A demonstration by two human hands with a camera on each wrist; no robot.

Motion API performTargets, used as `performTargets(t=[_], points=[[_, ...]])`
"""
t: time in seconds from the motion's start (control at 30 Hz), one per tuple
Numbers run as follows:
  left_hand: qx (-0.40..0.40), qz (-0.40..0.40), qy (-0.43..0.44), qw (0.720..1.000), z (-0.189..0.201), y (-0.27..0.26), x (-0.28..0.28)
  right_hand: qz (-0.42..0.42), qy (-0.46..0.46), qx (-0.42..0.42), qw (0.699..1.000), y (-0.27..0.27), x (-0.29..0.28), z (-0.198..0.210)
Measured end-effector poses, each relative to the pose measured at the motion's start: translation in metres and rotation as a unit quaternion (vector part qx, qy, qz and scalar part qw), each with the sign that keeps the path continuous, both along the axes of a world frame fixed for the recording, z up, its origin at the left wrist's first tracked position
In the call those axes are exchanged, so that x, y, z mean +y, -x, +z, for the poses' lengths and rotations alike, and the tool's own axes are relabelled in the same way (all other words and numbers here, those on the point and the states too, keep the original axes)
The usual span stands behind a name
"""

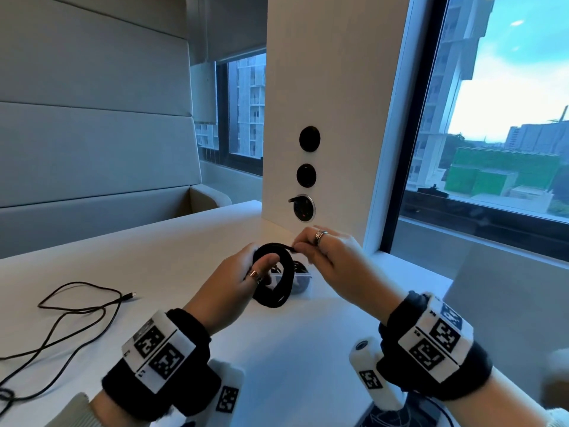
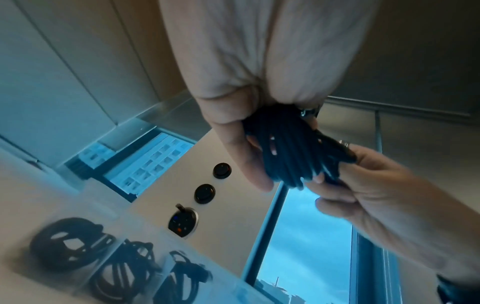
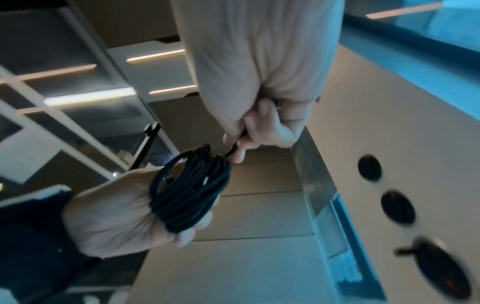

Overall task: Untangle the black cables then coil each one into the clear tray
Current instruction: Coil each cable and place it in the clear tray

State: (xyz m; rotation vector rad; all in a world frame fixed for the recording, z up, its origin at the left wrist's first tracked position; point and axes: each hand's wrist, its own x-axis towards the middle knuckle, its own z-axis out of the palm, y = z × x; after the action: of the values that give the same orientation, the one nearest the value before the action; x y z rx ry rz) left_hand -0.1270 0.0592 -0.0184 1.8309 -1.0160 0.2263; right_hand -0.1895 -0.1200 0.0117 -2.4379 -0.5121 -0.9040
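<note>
My left hand (image 1: pixel 246 272) grips a thick coil of black cable (image 1: pixel 284 280), held upright above the table with the fingers through its loop; the same coil (image 2: pixel 283 152) (image 3: pixel 192 191) fills both wrist views. My right hand (image 1: pixel 314 248) pinches the coil's loose end (image 3: pixel 233 150) at its top edge. Behind and below the coil sits the clear tray (image 1: pixel 303 280), mostly hidden in the head view; in the left wrist view the tray (image 2: pixel 23 277) shows three compartments, each holding a coiled black cable (image 2: pixel 70 242). Another black cable (image 1: pixel 74 315) lies loose on the table at the left.
The white table (image 1: pixel 308 349) runs up to a white pillar (image 1: pixel 332 118) with round sockets (image 1: pixel 304 208) right behind the tray. A window is on the right and a padded bench on the left. A grey box (image 1: pixel 508 303) stands at the right edge.
</note>
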Motion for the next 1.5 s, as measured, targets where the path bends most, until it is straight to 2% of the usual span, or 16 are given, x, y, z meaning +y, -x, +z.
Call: performTargets(t=[0.2, 0.33, 0.47, 0.57, 0.63, 0.7, 0.73, 0.8, 0.87, 0.9, 0.97, 1.07, 1.13, 1.27, 1.4, 1.5], points=[[0.024, 0.003, -0.057, 0.998, -0.003, -0.005, 0.005, -0.044, 0.087, 0.004, 0.995, 0.002, -0.005, 0.006], [0.044, -0.026, -0.084, 0.995, -0.007, -0.004, 0.003, -0.052, 0.039, 0.026, 0.998, -0.004, -0.001, 0.006], [0.053, -0.076, -0.114, 0.989, -0.007, -0.004, 0.004, -0.039, -0.002, -0.044, 0.998, -0.007, 0.013, 0.004], [0.087, -0.072, -0.075, 0.991, -0.001, 0.002, 0.006, -0.111, 0.022, -0.112, 0.987, -0.013, 0.012, 0.001], [0.133, -0.085, -0.008, 0.987, 0.002, 0.007, 0.005, -0.182, 0.096, -0.110, 0.972, -0.017, 0.007, -0.002], [0.162, -0.100, 0.043, 0.981, 0.002, 0.008, 0.004, -0.190, 0.164, -0.100, 0.963, -0.021, 0.003, -0.007], [0.165, -0.099, 0.047, 0.980, 0.001, 0.008, 0.003, -0.165, 0.149, -0.079, 0.972, -0.023, 0.003, -0.009], [0.167, -0.099, 0.055, 0.979, 0.000, 0.008, 0.003, -0.104, 0.028, 0.000, 0.994, -0.024, 0.005, -0.007], [0.171, -0.104, 0.081, 0.976, 0.001, 0.007, 0.003, -0.071, -0.106, 0.099, 0.987, -0.024, 0.008, -0.005], [0.177, -0.106, 0.095, 0.974, 0.002, 0.006, 0.004, -0.046, -0.181, 0.142, 0.972, -0.024, 0.010, -0.006], [0.185, -0.103, 0.108, 0.971, 0.003, 0.004, 0.005, 0.014, -0.331, 0.198, 0.922, -0.023, 0.020, -0.008], [0.172, -0.096, 0.093, 0.976, 0.003, 0.006, 0.004, 0.064, -0.474, 0.228, 0.848, -0.024, 0.030, -0.012], [0.168, -0.087, 0.087, 0.978, 0.002, 0.007, 0.003, 0.090, -0.527, 0.241, 0.810, -0.024, 0.033, -0.012], [0.196, -0.087, 0.107, 0.971, 0.003, 0.007, 0.004, 0.084, -0.529, 0.265, 0.802, -0.027, 0.036, -0.018], [0.162, -0.072, 0.074, 0.981, 0.002, 0.009, 0.003, 0.114, -0.583, 0.262, 0.760, -0.031, 0.037, -0.019], [0.152, -0.057, 0.056, 0.985, 0.000, 0.006, 0.004, 0.128, -0.600, 0.271, 0.741, -0.031, 0.038, -0.019]])
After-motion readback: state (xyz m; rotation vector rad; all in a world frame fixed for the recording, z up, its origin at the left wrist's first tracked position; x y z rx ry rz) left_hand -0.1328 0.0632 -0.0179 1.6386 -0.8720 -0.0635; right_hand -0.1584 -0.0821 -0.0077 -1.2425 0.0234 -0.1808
